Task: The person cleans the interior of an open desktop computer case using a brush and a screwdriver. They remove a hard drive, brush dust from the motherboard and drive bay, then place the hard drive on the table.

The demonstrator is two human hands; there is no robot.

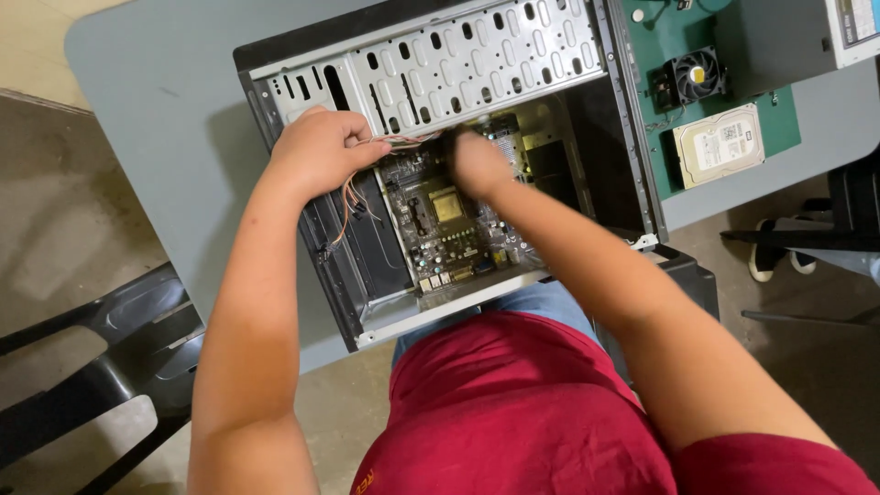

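An open black computer case [284, 238] lies on its side on a grey table, with a motherboard [449, 229] bolted inside. My left hand [321, 147] is closed around a bundle of thin coloured wires [353, 197] at the case's left side and holds them away from the board. My right hand [477, 163] is blurred and reaches down onto the upper part of the motherboard. What its fingers touch is hidden. A perforated metal drive cage [477, 55] spans the far part of the case.
On a green mat [779, 128] at the right lie a hard drive [720, 145] and a cooler fan [695, 75]. A black chair [101, 357] stands at the left. Another person's shoes [775, 261] show under the table at right.
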